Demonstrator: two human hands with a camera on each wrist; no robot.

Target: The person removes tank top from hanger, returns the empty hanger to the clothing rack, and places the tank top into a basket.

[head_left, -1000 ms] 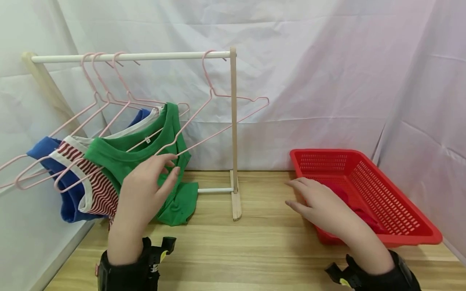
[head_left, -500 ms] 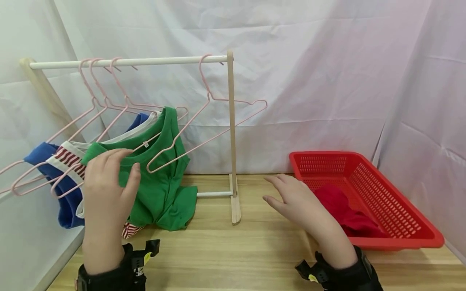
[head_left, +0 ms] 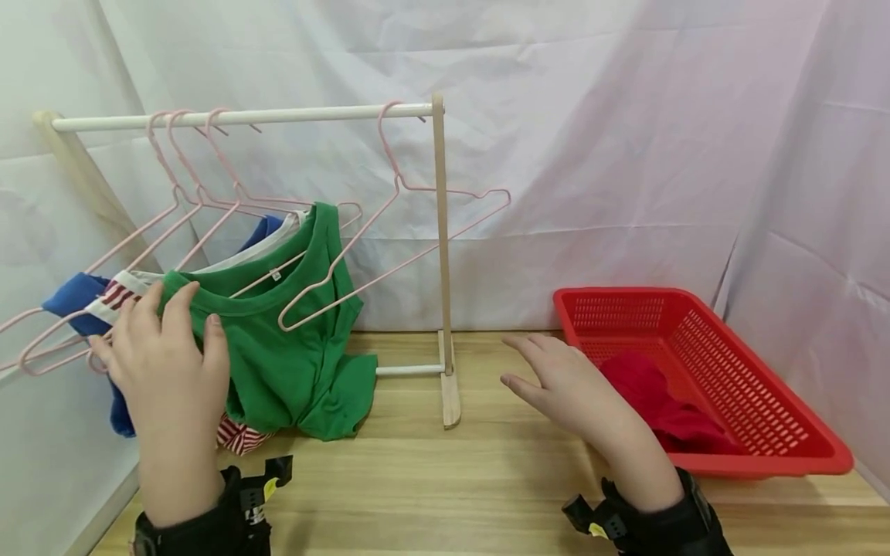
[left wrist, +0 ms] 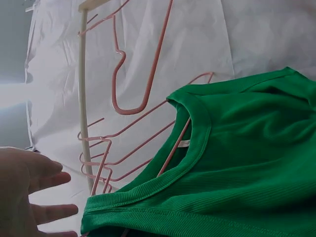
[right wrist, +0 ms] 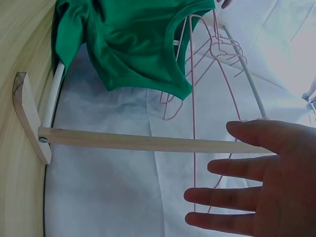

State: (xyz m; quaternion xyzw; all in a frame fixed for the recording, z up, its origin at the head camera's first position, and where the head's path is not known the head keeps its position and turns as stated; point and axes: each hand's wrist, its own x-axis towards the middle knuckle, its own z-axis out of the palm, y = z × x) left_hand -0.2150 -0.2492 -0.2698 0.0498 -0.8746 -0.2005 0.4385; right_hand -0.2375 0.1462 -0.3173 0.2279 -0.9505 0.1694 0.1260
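Note:
A green shirt [head_left: 278,332] hangs on a pink hanger [head_left: 236,166] at the front of the group on the rack. My left hand [head_left: 170,347] is at its left shoulder, fingers spread and extended; in the left wrist view the fingers [left wrist: 52,212] point toward the collar and hold nothing. Behind the green one hang a red-and-white striped shirt [head_left: 239,436] and a blue shirt [head_left: 76,297], partly hidden by that hand. My right hand [head_left: 573,386] hovers left of the red basket [head_left: 779,463], its fingers straight and holding nothing.
A bare pink hanger [head_left: 396,181] hangs near the right post [head_left: 443,255] of the rack, whose white rail [head_left: 313,114] runs along the top. Crumpled red cloth [head_left: 660,409] lies inside the basket. White fabric [head_left: 626,154] encloses the wooden table [head_left: 417,494].
My left hand has let go of the bare hanger and moved left to the green shirt's shoulder. The right hand has shifted left, away from the basket, then stayed in place.

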